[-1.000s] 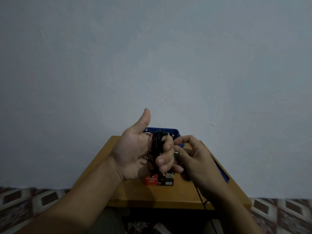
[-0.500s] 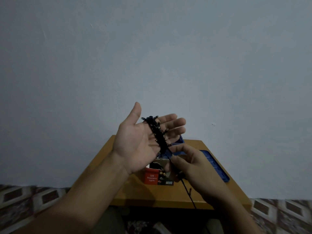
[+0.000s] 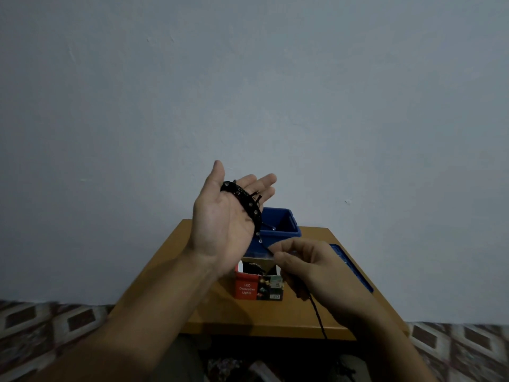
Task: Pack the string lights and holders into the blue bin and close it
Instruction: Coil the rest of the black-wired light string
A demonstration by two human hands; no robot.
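Grey wall stands behind the wooden desk [image 3: 248, 315]. Left grip [image 3: 224, 224] is released, palm up, and it has risen since half a second ago, so the blue bin [image 3: 283, 226] at 12 o'clock of the desk now shows. String lights [image 3: 243, 201] lie coiled across this palm. Right grip [image 3: 311, 268], at 5 o'clock of the left one, pinches their loose end above the lights box [image 3: 257, 286]. Bin lid [image 3: 355, 271] lies at 3 o'clock.

Left hand [image 3: 223, 227] flat, right hand [image 3: 311, 268] curled.
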